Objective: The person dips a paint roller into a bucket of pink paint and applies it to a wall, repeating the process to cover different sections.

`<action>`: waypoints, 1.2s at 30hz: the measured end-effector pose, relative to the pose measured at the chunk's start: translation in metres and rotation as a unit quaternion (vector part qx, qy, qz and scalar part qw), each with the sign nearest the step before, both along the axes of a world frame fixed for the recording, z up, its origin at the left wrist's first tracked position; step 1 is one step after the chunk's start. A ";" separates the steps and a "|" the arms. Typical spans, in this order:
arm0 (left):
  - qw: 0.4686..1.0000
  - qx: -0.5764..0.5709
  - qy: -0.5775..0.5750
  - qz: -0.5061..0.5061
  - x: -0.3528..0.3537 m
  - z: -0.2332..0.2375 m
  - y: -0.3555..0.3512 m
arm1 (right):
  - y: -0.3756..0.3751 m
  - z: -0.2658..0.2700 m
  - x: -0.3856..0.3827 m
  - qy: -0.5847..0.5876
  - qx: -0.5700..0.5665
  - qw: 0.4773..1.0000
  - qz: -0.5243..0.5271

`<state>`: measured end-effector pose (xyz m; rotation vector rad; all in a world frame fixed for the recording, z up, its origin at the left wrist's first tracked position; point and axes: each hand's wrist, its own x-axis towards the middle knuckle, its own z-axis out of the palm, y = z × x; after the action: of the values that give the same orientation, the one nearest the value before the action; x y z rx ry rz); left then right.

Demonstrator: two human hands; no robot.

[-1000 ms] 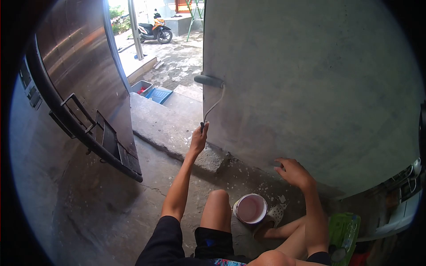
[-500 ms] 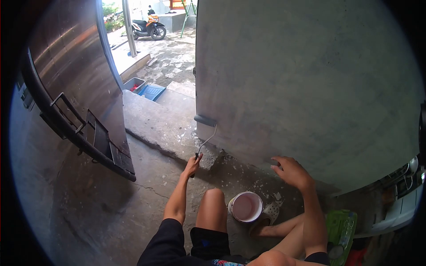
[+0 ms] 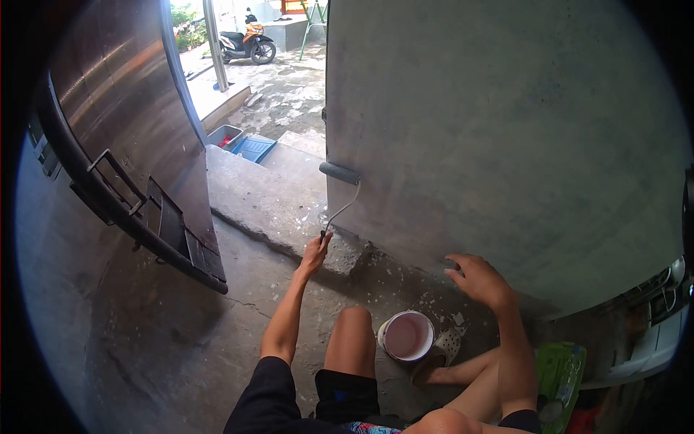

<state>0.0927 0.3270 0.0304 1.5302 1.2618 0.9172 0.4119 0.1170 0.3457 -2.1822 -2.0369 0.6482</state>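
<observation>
My left hand (image 3: 316,251) is closed round the dark handle of a paint roller (image 3: 340,173). Its grey sleeve lies against the lower left edge of the grey-white wall (image 3: 491,145), beside the doorway. My right hand (image 3: 478,278) is held out near the wall's lower part with nothing in it, thumb and fingers apart. Between my knees on the floor stands a white bucket (image 3: 406,336) with pinkish-looking contents. A clog (image 3: 450,347) with holes is on my foot just right of the bucket.
At left stands an open metal door (image 3: 123,87) with a dark handle. A concrete step (image 3: 260,192) crosses the doorway, with a blue tray (image 3: 254,149) and grey tub (image 3: 225,136) beyond. Outside is a motorbike (image 3: 247,45). A green crate (image 3: 560,376) sits at lower right.
The roller has moved a little up the wall edge, my left hand following it. My right hand has stayed nearly in place. The whole view has shifted slightly.
</observation>
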 end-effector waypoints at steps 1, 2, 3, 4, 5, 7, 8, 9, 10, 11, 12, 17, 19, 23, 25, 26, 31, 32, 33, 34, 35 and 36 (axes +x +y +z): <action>1.000 -0.008 -0.001 -0.005 0.001 -0.002 0.001 | 0.000 -0.003 0.001 -0.002 0.012 1.000 0.002; 1.000 0.003 0.013 -0.003 0.001 -0.005 -0.001 | -0.001 -0.005 0.002 -0.004 0.024 1.000 0.003; 1.000 0.003 0.013 -0.003 0.000 -0.011 -0.004 | -0.001 -0.005 0.002 -0.004 0.024 1.000 0.003; 1.000 0.007 0.017 -0.007 -0.001 -0.018 -0.009 | -0.001 -0.004 0.002 -0.005 0.028 1.000 0.003; 1.000 0.011 0.022 -0.011 -0.002 -0.025 -0.016 | -0.002 -0.004 0.002 -0.006 0.031 1.000 0.004; 1.000 0.015 0.018 -0.015 -0.011 -0.068 -0.024 | -0.002 -0.006 0.005 -0.006 0.037 0.999 0.008; 0.998 -0.045 0.042 -0.023 -0.015 -0.079 -0.032 | -0.003 -0.007 0.006 -0.006 0.044 0.999 0.013; 0.992 -0.106 0.066 -0.032 -0.016 -0.085 -0.037 | -0.003 -0.004 0.005 -0.006 0.043 0.999 0.012; 0.983 -0.174 0.053 -0.024 -0.018 -0.070 -0.050 | -0.003 0.001 0.002 -0.004 0.025 1.000 0.006; 0.983 -0.176 0.053 -0.024 -0.019 -0.065 -0.055 | -0.003 0.003 0.000 -0.003 0.008 1.000 0.000; 0.977 -0.202 0.066 -0.024 -0.018 -0.067 -0.056 | -0.003 0.002 0.001 -0.005 0.008 1.000 0.000; 0.977 -0.184 0.107 -0.004 -0.015 -0.089 -0.052 | -0.006 0.004 0.002 -0.006 0.004 1.000 0.001; 0.983 -0.029 0.183 0.009 -0.017 -0.093 -0.049 | -0.009 0.008 0.001 -0.002 0.008 1.000 0.002; 0.984 -0.003 0.169 0.048 -0.018 -0.068 -0.043 | -0.010 0.004 0.003 -0.005 0.015 1.000 0.012; 0.984 0.043 0.152 0.085 -0.015 -0.040 -0.039 | -0.011 -0.003 0.004 -0.001 0.036 0.999 0.022; 0.984 0.042 0.153 0.086 -0.013 -0.030 -0.032 | -0.010 -0.005 0.004 0.000 0.060 0.998 0.031; 0.986 0.078 0.112 0.091 -0.007 -0.001 -0.015 | -0.006 -0.003 0.001 -0.001 0.035 0.999 0.018; 0.986 0.079 0.113 0.092 -0.007 0.001 -0.018 | -0.005 -0.002 0.001 0.004 0.032 0.999 0.011; 0.985 0.088 0.115 0.094 -0.007 -0.007 -0.020 | -0.005 -0.003 0.002 0.004 0.033 0.999 0.012; 0.984 0.098 0.117 0.095 -0.005 -0.013 -0.024 | -0.006 -0.004 0.003 -0.003 0.039 0.999 0.017; 0.984 0.100 0.116 0.094 -0.005 -0.020 -0.027 | -0.007 -0.004 0.005 -0.009 0.046 0.999 0.022; 0.987 0.059 0.122 0.087 -0.007 -0.026 -0.033 | -0.007 -0.004 0.005 -0.011 0.046 0.999 0.020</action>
<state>0.0862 0.2941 0.0042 1.6833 1.5607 0.9509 0.4173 0.1098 0.3413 -2.1111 -2.0827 0.5261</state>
